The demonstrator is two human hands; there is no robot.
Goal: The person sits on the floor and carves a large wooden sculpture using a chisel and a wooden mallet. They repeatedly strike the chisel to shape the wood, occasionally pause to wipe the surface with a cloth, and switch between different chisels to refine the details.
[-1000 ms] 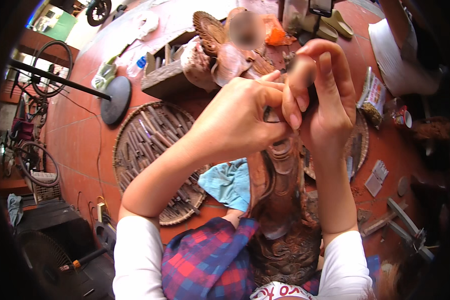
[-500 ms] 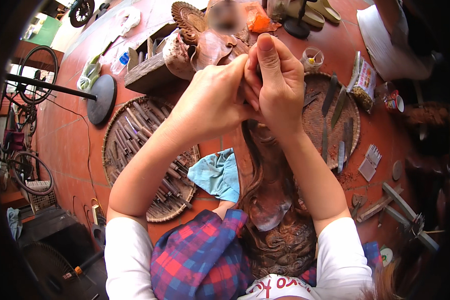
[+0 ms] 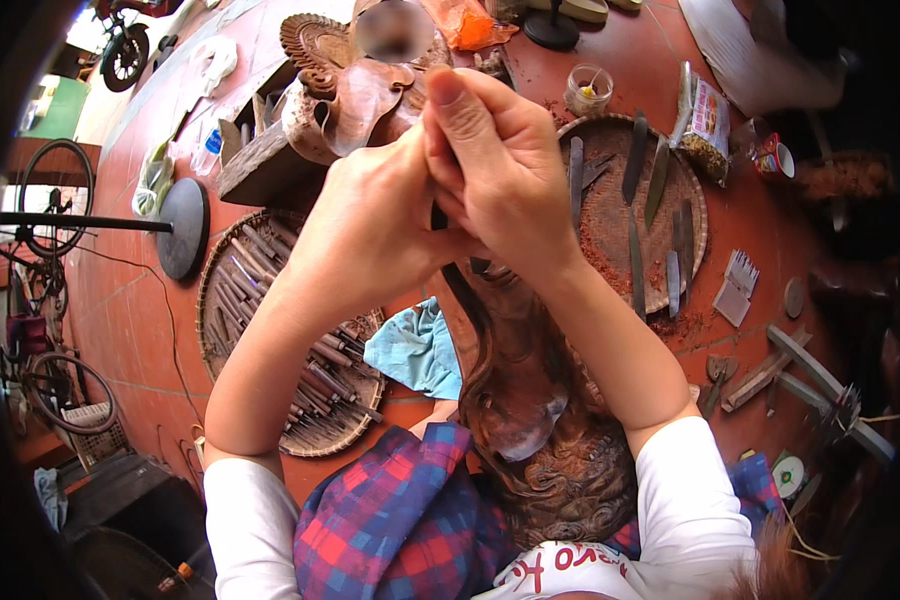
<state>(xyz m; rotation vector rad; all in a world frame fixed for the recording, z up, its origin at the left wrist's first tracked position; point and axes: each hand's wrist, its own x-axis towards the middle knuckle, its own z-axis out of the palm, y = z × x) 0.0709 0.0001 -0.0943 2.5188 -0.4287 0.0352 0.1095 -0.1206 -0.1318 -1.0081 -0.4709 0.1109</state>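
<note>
Above a long carved wooden statue (image 3: pixel 545 395), my two hands are pressed together. My left hand (image 3: pixel 375 215) is closed, its back toward me and its fingers hidden behind the right. My right hand (image 3: pixel 505 165) is closed too, fingers curled, thumb pointing up. Whatever they grip, if anything, is hidden. The statue lies lengthwise away from me, its lower end by my lap. Its far end has a fan-shaped carved piece (image 3: pixel 310 48) and smooth folds. A light blue cloth (image 3: pixel 417 350) lies just left of the statue, beside red-and-blue plaid fabric (image 3: pixel 385 510) over my leg.
A round woven tray (image 3: pixel 204 325) on the left holds several wooden-handled carving tools (image 3: pixel 330 380). Another woven tray (image 3: pixel 610 225) on the right holds flat files (image 3: pixel 637 155) and wood shavings. Metal clamp-like bars (image 3: pixel 830 390) lie at right. A round-based stand (image 3: pixel 183 228) is at left.
The view has shifted, so the statue's far end and both hands sit further left in the picture. My hands stay closed together in much the same grip.
</note>
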